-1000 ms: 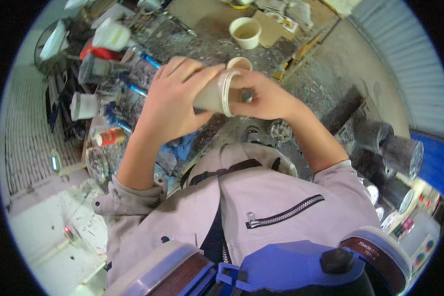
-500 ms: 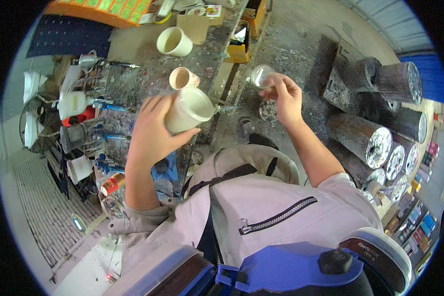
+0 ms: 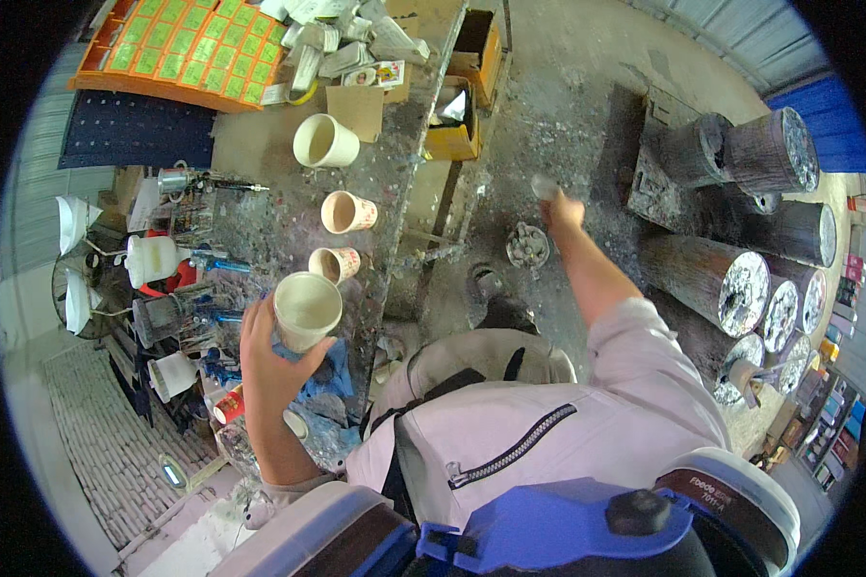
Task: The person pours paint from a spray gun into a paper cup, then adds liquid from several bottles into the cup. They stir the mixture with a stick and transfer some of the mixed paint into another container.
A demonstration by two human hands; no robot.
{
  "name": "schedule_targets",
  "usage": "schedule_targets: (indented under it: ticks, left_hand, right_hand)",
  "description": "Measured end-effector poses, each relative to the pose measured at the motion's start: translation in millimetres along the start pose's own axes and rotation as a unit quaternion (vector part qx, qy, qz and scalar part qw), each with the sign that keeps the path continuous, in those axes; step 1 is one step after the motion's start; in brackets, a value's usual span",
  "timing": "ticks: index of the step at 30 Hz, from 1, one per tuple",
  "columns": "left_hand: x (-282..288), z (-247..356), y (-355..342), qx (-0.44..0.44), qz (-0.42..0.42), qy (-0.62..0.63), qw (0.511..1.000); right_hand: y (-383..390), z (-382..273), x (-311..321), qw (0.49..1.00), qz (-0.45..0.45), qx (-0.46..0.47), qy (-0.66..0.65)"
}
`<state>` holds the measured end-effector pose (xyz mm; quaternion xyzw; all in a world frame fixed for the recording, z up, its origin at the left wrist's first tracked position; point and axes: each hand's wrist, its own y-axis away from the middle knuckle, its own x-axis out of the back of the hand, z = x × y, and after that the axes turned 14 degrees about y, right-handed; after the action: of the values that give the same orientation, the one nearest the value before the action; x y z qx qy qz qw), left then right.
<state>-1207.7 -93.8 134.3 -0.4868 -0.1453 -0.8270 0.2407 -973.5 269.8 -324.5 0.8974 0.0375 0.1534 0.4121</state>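
Note:
My left hand (image 3: 277,361) is wrapped round a large cream-coloured cup (image 3: 307,310), its open mouth turned up toward me, over the workbench. Just beyond it stand two smaller printed paper cups (image 3: 336,263) and a second large cream cup (image 3: 325,141) farther off. My right hand (image 3: 565,212) reaches out past the bench's right edge, fingers closed. At its fingertips is a clear, round plastic piece (image 3: 546,188), blurred; whether it is a lid or a shallow cup I cannot tell. Below that hand, a round container (image 3: 527,246) of crumpled pale scraps stands on the floor.
The paint-spotted workbench (image 3: 279,216) holds spray guns (image 3: 154,260) along its left side and an orange drawer rack (image 3: 178,53) at the far end. Yellow boxes (image 3: 455,135) stand beyond the bench's right edge. Large paint-crusted drums (image 3: 707,269) line the right.
My left hand has brought the cream cup nearer and lower left, uncovering another paper cup. My right arm has stretched outward, moving the clear piece lower and right in view.

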Motion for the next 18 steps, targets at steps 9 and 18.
schedule_targets:
  ticks: [9,18]
  left_hand:
    - [16,4,22,0.040,0.061,0.044,0.996]
    - [17,-18,31,0.029,0.263,0.057,0.963]
  right_hand:
    - [48,-243,-119,0.977,-0.154,0.101,-0.108]
    - [-12,37,-55,0.771,-0.100,0.180,0.603]
